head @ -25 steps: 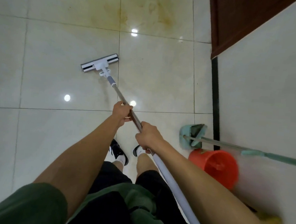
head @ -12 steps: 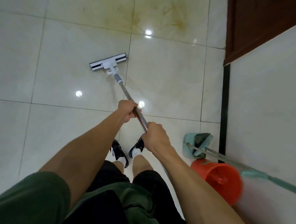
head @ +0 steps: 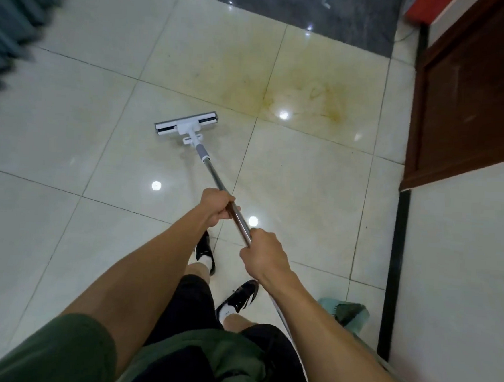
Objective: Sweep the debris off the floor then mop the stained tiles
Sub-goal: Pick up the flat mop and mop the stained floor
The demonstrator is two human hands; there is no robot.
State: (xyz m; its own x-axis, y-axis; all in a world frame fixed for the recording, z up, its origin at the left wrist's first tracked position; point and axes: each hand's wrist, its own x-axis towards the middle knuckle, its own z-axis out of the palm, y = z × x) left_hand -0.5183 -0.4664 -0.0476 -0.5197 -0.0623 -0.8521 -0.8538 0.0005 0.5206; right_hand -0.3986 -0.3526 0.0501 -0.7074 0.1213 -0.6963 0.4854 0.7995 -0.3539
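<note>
A flat white mop head (head: 187, 124) rests on the pale glossy floor tiles, on a metal mop handle (head: 215, 179) that runs back toward me. My left hand (head: 217, 206) grips the handle higher toward the head, and my right hand (head: 262, 255) grips it just behind. A yellow-brown stain (head: 307, 100) spreads over the tiles beyond and to the right of the mop head, apart from it.
A white wall with a dark baseboard (head: 396, 260) and a brown wooden door (head: 472, 96) line the right side. A teal dustpan with broom (head: 346, 313) sits at the lower right by my feet. Dark flooring (head: 302, 9) lies at the top, grey ribbed panels (head: 13, 10) at top left.
The view has tilted up and forward, bringing the whole stain and dark floor into sight. The orange bucket has left the frame. Both hands keep their grip on the handle.
</note>
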